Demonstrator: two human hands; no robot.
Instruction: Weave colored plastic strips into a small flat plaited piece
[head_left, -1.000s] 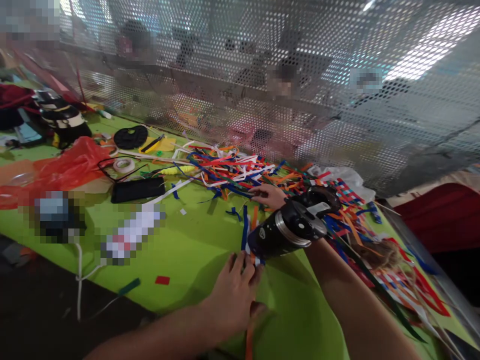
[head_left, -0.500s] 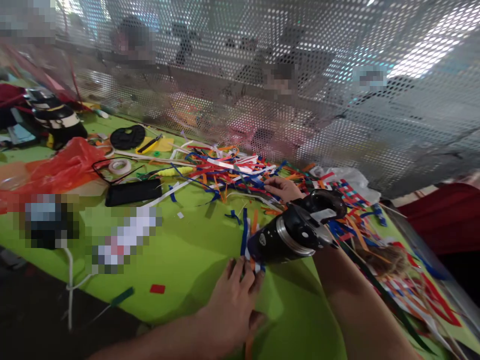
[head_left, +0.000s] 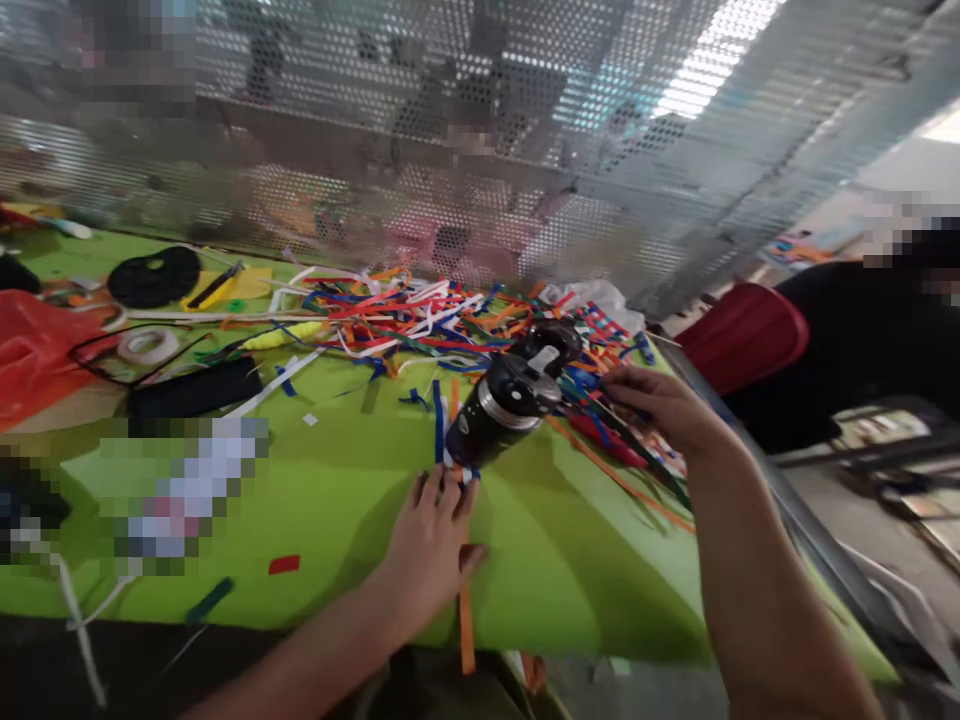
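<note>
Left hand (head_left: 435, 535) is half-open, fingers pressing down flat woven strips (head_left: 459, 472) at lower center, by the shiny black bottle (head_left: 491, 415). Right hand (head_left: 667, 405)'s loosely curled, can't tell if it's gripping anything.

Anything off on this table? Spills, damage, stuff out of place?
No spill or damage visible. Slightly odd: the black bottle appears to stand on strips by the left hand, and an orange strip pokes past the near edge of the table. Behind, coloured strips lie tangled.
</note>
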